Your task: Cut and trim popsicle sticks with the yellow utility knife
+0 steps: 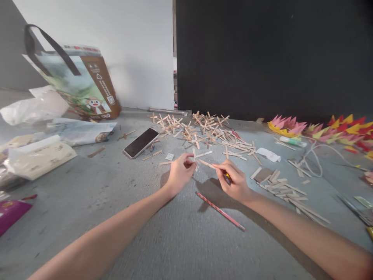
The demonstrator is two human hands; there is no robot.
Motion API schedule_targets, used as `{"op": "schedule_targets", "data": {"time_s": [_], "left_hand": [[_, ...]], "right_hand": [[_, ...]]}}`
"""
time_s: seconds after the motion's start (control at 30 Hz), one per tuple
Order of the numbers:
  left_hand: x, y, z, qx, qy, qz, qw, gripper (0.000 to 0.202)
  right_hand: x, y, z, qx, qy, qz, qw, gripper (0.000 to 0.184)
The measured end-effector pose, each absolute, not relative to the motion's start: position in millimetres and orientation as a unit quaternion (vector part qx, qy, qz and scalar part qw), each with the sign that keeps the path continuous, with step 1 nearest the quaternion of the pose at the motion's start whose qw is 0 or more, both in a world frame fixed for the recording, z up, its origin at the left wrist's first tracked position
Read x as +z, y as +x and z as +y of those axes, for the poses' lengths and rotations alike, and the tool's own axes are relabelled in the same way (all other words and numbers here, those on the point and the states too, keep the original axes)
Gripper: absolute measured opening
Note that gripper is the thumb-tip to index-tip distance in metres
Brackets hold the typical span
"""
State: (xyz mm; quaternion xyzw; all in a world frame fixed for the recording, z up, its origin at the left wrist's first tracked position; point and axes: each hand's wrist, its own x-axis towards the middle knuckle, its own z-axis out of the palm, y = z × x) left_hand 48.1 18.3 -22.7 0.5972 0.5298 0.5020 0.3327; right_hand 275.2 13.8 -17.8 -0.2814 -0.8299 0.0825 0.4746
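Observation:
My left hand (179, 173) is closed in a pinch on a short wooden stick (194, 157) held upright above the grey floor. My right hand (233, 179) is closed too, pinching a second wooden stick (206, 163) that slants toward the first; a yellow-tipped object (227, 179) sits in its palm, and I cannot tell what it is. The two sticks nearly meet between my hands. A red pencil (220, 211) lies on the floor just below my right wrist.
A heap of crossed wooden sticks (204, 130) lies ahead. A phone (141, 142) rests to the left, loose flat sticks (284, 190) to the right. Paper flowers (320, 130) line the black wall (274, 58). A carrier bag (78, 85) and plastic wrappers (37, 155) sit at left.

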Motion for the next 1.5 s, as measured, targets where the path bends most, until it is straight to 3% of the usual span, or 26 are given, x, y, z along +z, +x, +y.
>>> {"op": "schedule_targets", "data": {"time_s": [0.47, 0.7, 1.23, 1.5], "left_hand": [[-20.2, 51.7, 12.8, 0.503, 0.631, 0.512, 0.294, 0.022], [-21.6, 52.7, 9.0, 0.471, 0.689, 0.504, 0.222, 0.035], [-23.8, 53.1, 8.6, 0.472, 0.696, 0.491, 0.229, 0.033], [-25.3, 52.8, 10.1, 0.466, 0.702, 0.494, 0.214, 0.031]], "right_hand": [[-16.8, 274.0, 15.1, 0.08, -0.291, -0.832, 0.466, 0.027], [-15.4, 274.7, 14.8, 0.082, -0.276, -0.836, 0.467, 0.031], [-16.0, 275.3, 15.5, 0.046, -0.25, -0.854, 0.453, 0.037], [-18.1, 279.2, 15.6, 0.011, -0.223, -0.876, 0.428, 0.05]]}}
